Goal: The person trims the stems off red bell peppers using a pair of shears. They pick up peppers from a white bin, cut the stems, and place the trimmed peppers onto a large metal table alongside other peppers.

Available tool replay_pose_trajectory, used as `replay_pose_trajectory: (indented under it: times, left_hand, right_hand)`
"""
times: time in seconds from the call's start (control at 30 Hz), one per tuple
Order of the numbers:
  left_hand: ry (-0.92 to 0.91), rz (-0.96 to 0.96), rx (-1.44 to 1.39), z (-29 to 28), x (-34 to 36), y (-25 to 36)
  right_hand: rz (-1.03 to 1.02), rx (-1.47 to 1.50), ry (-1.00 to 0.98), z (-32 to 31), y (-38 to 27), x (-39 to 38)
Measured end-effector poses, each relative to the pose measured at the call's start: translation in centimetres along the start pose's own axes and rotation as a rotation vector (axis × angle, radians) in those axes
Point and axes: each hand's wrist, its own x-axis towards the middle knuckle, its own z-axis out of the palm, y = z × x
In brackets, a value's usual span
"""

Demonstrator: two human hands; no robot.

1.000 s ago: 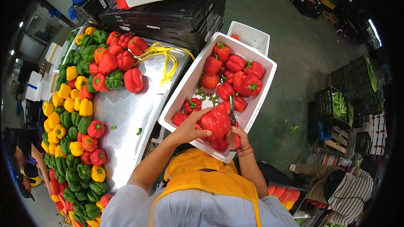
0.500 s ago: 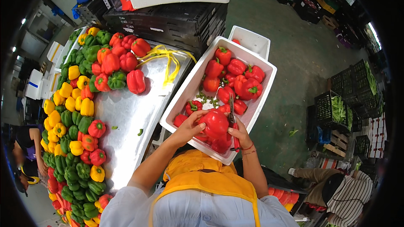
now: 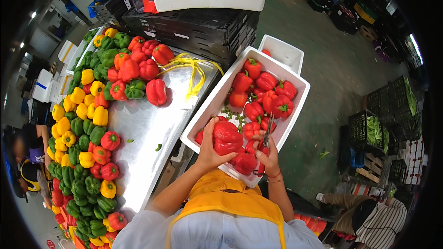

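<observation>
At near end of box (image 3: 217, 99), L hand (image 3: 206, 154) is cupping pepper (image 3: 227, 137), R hand (image 3: 271, 160) is gripping snips (image 3: 267, 134), blades pointing fwd; worktop (image 3: 143, 120) edge is running alongside.

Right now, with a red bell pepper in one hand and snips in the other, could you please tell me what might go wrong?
The red-handled snips in the right hand point over the red bell peppers in the white foam box, so the blades could nick one. The large red bell pepper might slip from the left hand and bruise. Loose green stem pieces could get caught among the peppers.
</observation>
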Motion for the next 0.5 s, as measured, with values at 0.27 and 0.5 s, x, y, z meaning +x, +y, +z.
replay_pose_trajectory:
  times: [0.27,0.5]
  left_hand:
    - [0.0,0.126,0.084,0.4,0.6,-0.1]
    - [-0.002,-0.184,-0.499,0.2,0.3,0.2]
  right_hand:
    - [0.262,-0.065,-0.128,0.2,1.7,-3.1]
    - [0.214,-0.179,-0.183,0.3,1.1,-3.2]
